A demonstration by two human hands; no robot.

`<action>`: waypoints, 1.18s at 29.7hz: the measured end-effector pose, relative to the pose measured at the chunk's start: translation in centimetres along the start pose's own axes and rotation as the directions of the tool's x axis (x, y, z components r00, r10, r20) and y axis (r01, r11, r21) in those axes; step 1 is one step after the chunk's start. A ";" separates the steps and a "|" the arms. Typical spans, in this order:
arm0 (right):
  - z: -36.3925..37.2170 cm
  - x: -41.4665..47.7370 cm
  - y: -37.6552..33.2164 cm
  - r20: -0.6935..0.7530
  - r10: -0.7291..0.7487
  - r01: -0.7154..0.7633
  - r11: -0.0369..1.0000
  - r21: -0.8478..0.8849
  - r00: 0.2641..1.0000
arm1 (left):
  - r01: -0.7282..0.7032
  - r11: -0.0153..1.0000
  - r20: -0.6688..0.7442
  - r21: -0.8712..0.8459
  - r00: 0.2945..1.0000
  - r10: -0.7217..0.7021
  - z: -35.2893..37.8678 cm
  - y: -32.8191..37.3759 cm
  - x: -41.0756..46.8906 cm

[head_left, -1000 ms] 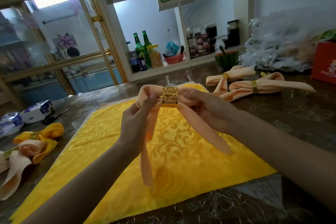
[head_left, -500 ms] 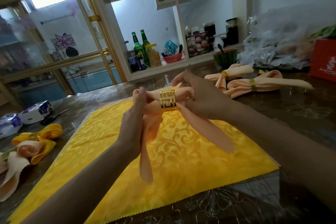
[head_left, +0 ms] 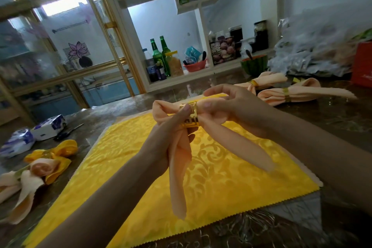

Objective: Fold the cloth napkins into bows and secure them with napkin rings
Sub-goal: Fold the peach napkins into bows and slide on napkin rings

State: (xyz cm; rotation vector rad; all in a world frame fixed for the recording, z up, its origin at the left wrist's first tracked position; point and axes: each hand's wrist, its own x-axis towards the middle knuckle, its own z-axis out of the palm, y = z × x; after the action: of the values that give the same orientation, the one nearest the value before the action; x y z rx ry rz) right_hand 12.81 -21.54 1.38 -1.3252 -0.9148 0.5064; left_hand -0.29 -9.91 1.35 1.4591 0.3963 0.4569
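napkin (head_left: 179, 177) | left hand (head_left: 167, 139) grips at ring (head_left: 192, 125) | right hand (head_left: 231, 108) pinches loop

The yellow cloth (head_left: 130, 177) lies flat on the worktop (head_left: 332, 121), and its near and left parts give open room for a hand to pass. Above its middle, the left hand (head_left: 171, 133) and the right hand (head_left: 227, 104) hold a peach napkin (head_left: 179, 177). Its two tails hang down toward the cloth and bar a straight pass across the centre.

On the left, folded napkins (head_left: 50, 159), tissue packs (head_left: 49, 127) and scissors (head_left: 68, 132) crowd the worktop. At the right rear lie two finished bows (head_left: 298, 94), with a green bowl (head_left: 254, 65), a heap of plastic bags (head_left: 314, 54) and a red box (head_left: 362, 66) around and behind them. A strip of bare worktop runs between the cloth's right edge and the bows.
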 end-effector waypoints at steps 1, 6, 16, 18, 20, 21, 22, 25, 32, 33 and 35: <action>-0.2 0.1 0.2 -0.042 0.022 -0.020 0.999 0.039 0.999 | 0.001 1.000 0.013 -0.012 1.000 -0.001 0.0 0.1 0.0; -0.3 0.4 1.0 -0.092 0.163 -0.146 0.976 0.162 0.982 | -0.046 0.999 0.072 0.008 0.996 0.045 0.0 -0.3 0.4; -0.5 0.6 0.7 -0.182 0.176 -0.161 0.982 0.094 0.968 | -0.066 0.998 0.062 0.000 0.996 0.066 -0.9 -0.9 1.1; -0.6 0.3 -0.1 -0.140 -0.120 0.057 0.918 -0.392 0.983 | -0.070 0.997 0.071 0.038 0.995 0.067 -1.0 -1.0 1.1; -0.3 0.2 -1.0 0.124 -0.149 0.194 0.727 -0.659 0.981 | -0.059 0.996 0.106 0.059 0.993 0.053 -1.1 -1.2 0.8; -0.1 0.2 -1.2 0.209 -0.047 0.186 0.671 -0.718 0.977 | -0.054 0.997 0.129 0.051 0.991 0.047 -1.0 -1.4 0.7; 0.2 0.1 -1.5 0.248 0.072 0.146 0.638 -0.756 0.966 | -0.040 0.999 0.144 0.031 0.989 0.035 -0.9 -1.5 0.5; 0.1 0.3 -1.5 0.249 0.216 0.058 0.636 -0.769 0.944 | -0.007 0.999 0.135 0.043 0.991 0.001 -1.0 -2.2 2.0; -1.2 0.1 -0.9 0.231 0.179 0.001 0.787 -0.617 0.956 | -0.125 0.971 0.199 0.203 0.976 0.084 -0.4 -2.4 0.9; -1.5 0.1 -0.8 0.211 0.167 -0.012 0.810 -0.586 0.963 | -0.208 0.931 0.203 0.300 0.967 0.150 -0.3 -2.3 0.6; -2.0 0.0 -0.7 0.183 0.147 -0.027 0.845 -0.534 0.972 | -0.404 0.801 0.290 0.441 0.909 0.299 0.3 -1.9 -0.2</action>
State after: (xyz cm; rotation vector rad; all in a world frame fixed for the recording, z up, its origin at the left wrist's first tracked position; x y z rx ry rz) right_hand 14.28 -22.89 2.13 -1.8467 -1.2379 0.4938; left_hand -0.22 -10.44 -0.49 2.0816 0.0613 0.5174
